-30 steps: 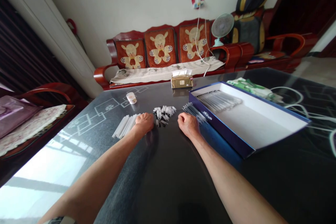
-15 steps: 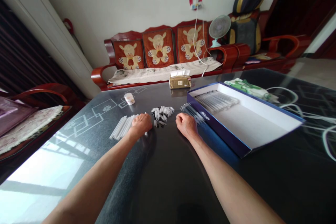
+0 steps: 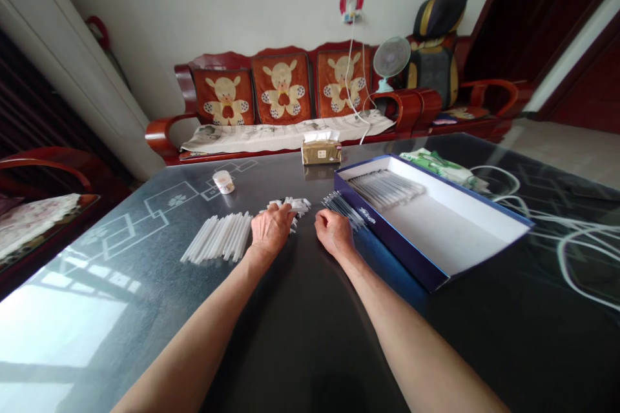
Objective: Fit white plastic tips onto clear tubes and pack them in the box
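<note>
My left hand (image 3: 270, 228) lies on the dark table (image 3: 300, 322) with its fingers reaching into a small heap of white and black pen caps (image 3: 293, 206). A row of white pen barrels (image 3: 217, 237) lies just left of that hand. My right hand (image 3: 332, 233) rests curled on the table beside a bundle of thin clear refills (image 3: 343, 206). What the right fingers hold, if anything, is hidden. An open blue box (image 3: 438, 232) with a white inside stands to the right, with more refills (image 3: 385, 186) laid in its far end.
A small white pot (image 3: 223, 182) and a tissue box (image 3: 321, 150) stand farther back on the table. A green-printed bag (image 3: 443, 165) lies behind the blue box. A red wooden bench (image 3: 285, 100) with cushions and a small fan (image 3: 390, 62) are beyond the table.
My left hand has moved right, from the end of the white barrels onto the heap of caps. The right hand has stayed by the refills. The view has turned to the right.
</note>
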Tool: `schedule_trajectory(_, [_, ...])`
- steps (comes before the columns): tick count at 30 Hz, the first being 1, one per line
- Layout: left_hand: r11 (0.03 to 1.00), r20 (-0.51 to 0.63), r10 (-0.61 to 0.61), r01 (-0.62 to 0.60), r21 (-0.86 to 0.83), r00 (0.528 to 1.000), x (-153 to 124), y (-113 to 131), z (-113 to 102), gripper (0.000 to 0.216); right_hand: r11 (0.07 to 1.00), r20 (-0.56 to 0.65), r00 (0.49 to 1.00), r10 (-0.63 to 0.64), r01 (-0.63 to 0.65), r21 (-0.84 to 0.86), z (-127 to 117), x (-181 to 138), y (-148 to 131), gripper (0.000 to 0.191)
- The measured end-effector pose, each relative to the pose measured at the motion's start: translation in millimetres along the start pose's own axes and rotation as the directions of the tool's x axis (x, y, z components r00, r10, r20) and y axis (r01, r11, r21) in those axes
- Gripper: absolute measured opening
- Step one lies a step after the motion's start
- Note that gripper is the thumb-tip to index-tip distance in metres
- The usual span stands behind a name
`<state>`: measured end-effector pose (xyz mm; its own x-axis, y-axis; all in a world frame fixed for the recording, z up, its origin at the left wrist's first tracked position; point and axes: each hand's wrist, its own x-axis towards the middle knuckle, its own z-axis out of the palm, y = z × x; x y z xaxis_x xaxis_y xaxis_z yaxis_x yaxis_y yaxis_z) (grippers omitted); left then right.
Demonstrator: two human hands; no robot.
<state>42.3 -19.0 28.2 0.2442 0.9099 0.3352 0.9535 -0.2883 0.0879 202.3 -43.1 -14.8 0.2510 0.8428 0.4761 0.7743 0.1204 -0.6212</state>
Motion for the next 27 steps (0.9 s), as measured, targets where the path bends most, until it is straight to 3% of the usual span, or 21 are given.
schedule_trajectory(3, [0.993, -0.072, 0.099, -0.094, 0.069, 0.992, -1, 1, 4, 0.032, 0.99, -0.075, 0.996, 0.047, -0.036, 0.137, 0, 4, 6, 0.024])
schedule_trajectory(5, [0.984, -0.144, 0.172, -0.164, 0.065, 0.975, 1, -2, 9, 0.03, 0.959, -0.134, 0.98, 0.145, -0.105, 0.264, 0, 7, 12, 0.027])
schedule_trajectory(9, [0.97, -0.235, 0.207, -0.231, -0.077, 0.95, 6, -6, 24, 0.033, 0.831, -0.195, 0.902, 0.384, -0.246, 0.499, -1, 12, 23, 0.035])
schedule_trajectory(13, [0.96, -0.264, 0.218, -0.255, -0.117, 0.94, 8, -8, 29, 0.039, 0.828, -0.252, 0.887, 0.388, -0.215, 0.517, -2, 12, 26, 0.036])
schedule_trajectory(16, [0.959, -0.261, 0.228, -0.262, -0.106, 0.938, 8, -9, 28, 0.039, 0.925, -0.301, 0.917, 0.261, -0.148, 0.351, -6, 13, 25, 0.031])
schedule_trajectory(19, [0.962, -0.251, 0.205, -0.242, -0.129, 0.946, 8, -10, 28, 0.038, 0.997, -0.175, 0.982, 0.067, -0.07, -0.012, -14, 15, 20, 0.021])
schedule_trajectory(22, [0.951, -0.275, 0.217, -0.266, -0.158, 0.937, 9, -11, 30, 0.04, 0.94, 0.021, 0.999, 0.032, -0.023, -0.34, -20, 17, 11, 0.016])
schedule_trajectory(27, [0.923, -0.329, 0.261, -0.335, -0.192, 0.908, 9, -11, 33, 0.038, 0.801, 0.1, 0.993, 0.061, 0.01, -0.599, -17, 25, 4, 0.019])
